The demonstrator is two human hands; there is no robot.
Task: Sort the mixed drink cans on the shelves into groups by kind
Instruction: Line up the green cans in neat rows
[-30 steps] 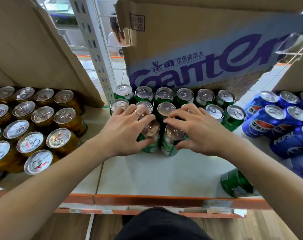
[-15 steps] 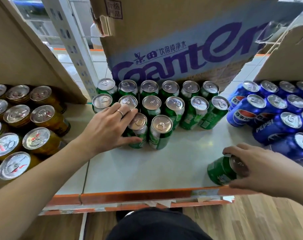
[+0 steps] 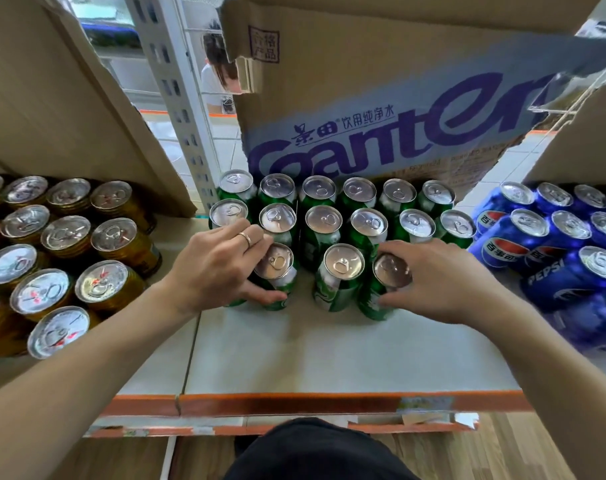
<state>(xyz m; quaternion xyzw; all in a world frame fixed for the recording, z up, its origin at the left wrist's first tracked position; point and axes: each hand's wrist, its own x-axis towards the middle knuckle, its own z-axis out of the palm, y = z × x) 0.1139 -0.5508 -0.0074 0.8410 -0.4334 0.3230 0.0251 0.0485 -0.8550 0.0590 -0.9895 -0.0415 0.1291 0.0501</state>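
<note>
three in the front row now, two half a second ago: the third green can, which lay near the shelf edge, stands upright just beside the middle can. right hand has fingers and thumb curled round it. left hand still grips the front-left can, thumb across its front. gold cans sit left, blue cans right.

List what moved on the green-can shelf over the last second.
The right hand left the front pair of green cans, reached to the front edge of the shelf, gripped the stray green can and carried it back, standing it beside the middle front can. The left hand stayed holding the front-left can. Gold cans and blue cans did not move.
</note>
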